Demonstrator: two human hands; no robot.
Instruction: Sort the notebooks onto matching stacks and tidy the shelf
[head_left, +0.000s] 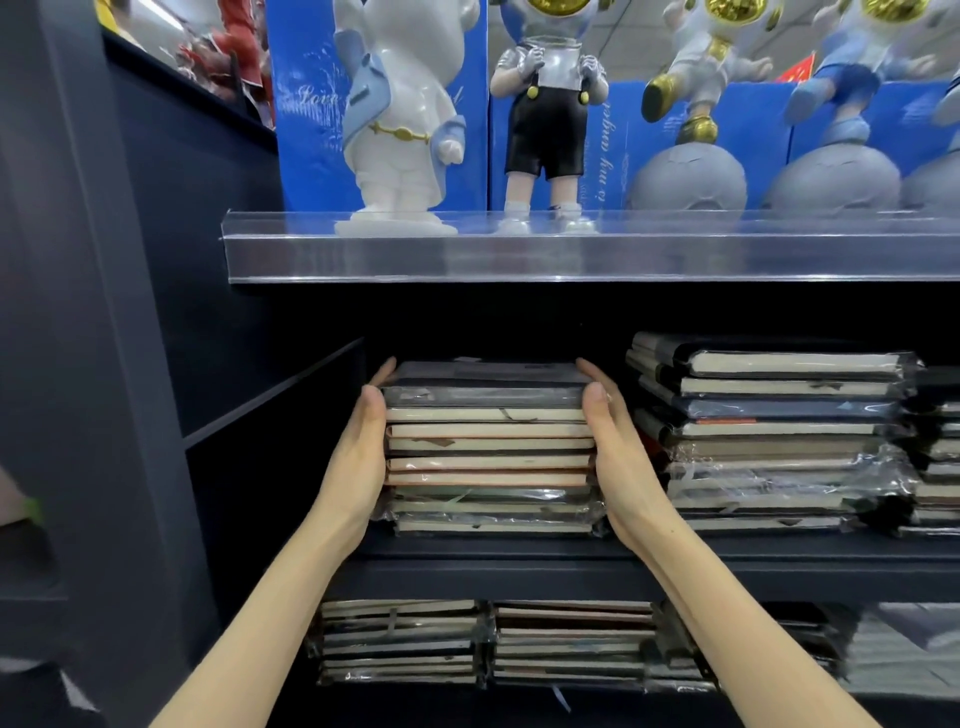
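A stack of several notebooks (488, 447) lies flat on the dark middle shelf (519, 553), page edges facing me, some wrapped in clear plastic. My left hand (358, 452) presses flat against the stack's left side, fingers straight and reaching toward the back. My right hand (615, 452) presses flat against its right side the same way. The top notebook (485, 375) has a dark cover. A second, less even stack of dark wrapped notebooks (769, 431) stands just to the right.
Above, a clear-fronted shelf (519, 254) carries astronaut figurines (400, 119) before blue boxes. Below, more notebook stacks (483, 642) fill the lower shelf. A dark side panel (156, 312) bounds the left. More notebooks (935, 457) sit at the far right.
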